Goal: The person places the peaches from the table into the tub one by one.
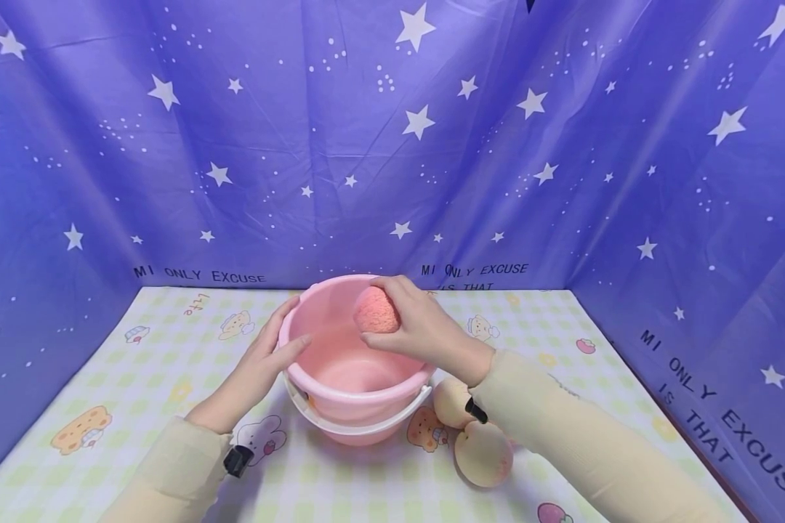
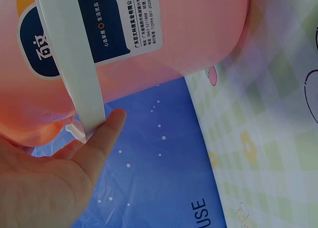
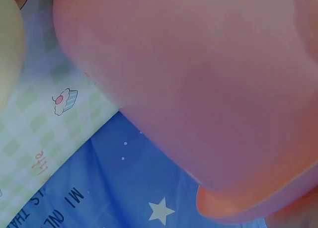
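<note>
A pink bucket (image 1: 356, 410) stands upright on the table, its white handle (image 1: 366, 428) hanging down along the near side. My left hand (image 1: 262, 363) grips the bucket's left rim, thumb over the inside and fingers along the outside; in the left wrist view a finger lies beside the handle (image 2: 74, 64). Over the right part of the bucket's mouth, my right hand (image 1: 425, 327) holds a round pink-orange peach (image 1: 376, 311) between thumb and fingers. The right wrist view is filled by the bucket's side (image 3: 174, 89), with the peach out of sight.
Two pale yellow peaches (image 1: 484, 454) lie on the table right of the bucket, partly under the right forearm, with a sliver of pink beside them. A checked cloth (image 1: 170, 349) with cartoon prints covers the table. Blue star-printed curtains (image 1: 288, 145) enclose its back and sides.
</note>
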Tool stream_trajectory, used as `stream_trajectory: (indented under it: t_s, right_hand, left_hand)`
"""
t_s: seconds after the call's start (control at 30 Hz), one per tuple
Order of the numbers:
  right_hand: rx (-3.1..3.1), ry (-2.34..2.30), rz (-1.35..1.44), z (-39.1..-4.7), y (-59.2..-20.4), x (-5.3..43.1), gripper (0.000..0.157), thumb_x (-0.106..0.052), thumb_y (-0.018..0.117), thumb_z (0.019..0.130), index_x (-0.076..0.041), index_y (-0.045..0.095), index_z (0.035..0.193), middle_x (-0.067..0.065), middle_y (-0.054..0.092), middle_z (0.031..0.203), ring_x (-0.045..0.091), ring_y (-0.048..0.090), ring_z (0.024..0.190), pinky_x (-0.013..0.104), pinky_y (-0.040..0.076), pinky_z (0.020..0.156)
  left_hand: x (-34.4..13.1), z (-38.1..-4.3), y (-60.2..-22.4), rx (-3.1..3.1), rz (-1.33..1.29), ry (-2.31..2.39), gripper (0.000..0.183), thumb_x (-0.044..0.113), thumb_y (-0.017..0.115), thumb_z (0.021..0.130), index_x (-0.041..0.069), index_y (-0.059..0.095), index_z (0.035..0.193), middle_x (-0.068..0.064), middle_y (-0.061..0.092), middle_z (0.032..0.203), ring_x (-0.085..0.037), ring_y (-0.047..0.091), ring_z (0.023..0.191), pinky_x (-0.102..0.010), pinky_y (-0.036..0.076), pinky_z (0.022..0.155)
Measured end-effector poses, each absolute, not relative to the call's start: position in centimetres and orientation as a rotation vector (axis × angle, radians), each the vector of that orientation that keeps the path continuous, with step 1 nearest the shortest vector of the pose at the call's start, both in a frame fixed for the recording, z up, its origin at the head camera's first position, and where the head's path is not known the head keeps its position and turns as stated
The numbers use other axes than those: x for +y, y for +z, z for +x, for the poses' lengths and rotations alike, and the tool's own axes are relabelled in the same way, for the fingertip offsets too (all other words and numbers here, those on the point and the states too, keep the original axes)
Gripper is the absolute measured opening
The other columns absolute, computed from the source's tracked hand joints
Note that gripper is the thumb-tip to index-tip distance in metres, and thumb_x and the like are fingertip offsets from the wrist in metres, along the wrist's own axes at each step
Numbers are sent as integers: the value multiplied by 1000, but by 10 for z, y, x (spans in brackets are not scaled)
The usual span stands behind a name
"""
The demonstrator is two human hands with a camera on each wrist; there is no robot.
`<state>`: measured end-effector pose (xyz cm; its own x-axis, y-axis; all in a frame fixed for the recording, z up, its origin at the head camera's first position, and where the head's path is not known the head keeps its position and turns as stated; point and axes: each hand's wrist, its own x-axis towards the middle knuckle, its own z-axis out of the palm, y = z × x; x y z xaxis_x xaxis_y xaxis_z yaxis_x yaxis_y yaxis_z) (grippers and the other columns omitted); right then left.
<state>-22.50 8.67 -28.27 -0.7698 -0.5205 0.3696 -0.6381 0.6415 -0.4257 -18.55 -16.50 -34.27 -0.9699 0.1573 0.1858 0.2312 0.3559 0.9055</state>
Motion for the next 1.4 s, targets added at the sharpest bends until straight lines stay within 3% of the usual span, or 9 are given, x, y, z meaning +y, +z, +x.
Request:
stream_trajectory:
  t_s: [0.37, 0.93, 1.4]
  right_hand:
    - [-2657, 673, 1009, -228, -285, 78, 70, -39, 75, 71, -14, 45, 130, 3, 53, 109, 16, 53, 97, 34, 49, 82]
    - [-2623, 603, 1061, -230, -287, 72, 67, -38, 76, 70, -13, 49, 126, 6, 53, 124, 21, 48, 117, 37, 43, 96]
    - [-2594, 604, 1081, -230, -287, 73, 67, -42, 73, 74, -9, 50, 128, 3, 56, 124, 20, 49, 117, 34, 39, 101]
  left_hand:
    - [-164, -185, -342, -2536, -360, -1713, 66, 40, 52, 92, 28, 19, 148, -4, 16, 154, -30, 13, 140, -64, 11, 107]
    - [-163, -184, -340, -2534, -366, -1705, 65, 37, 51, 93, 26, 19, 148, -4, 18, 153, -29, 15, 140, -62, 13, 108]
    - [-164, -184, -341, -2536, -368, -1698, 64, 41, 50, 92, 29, 19, 147, -4, 18, 153, -29, 15, 140, -62, 13, 107]
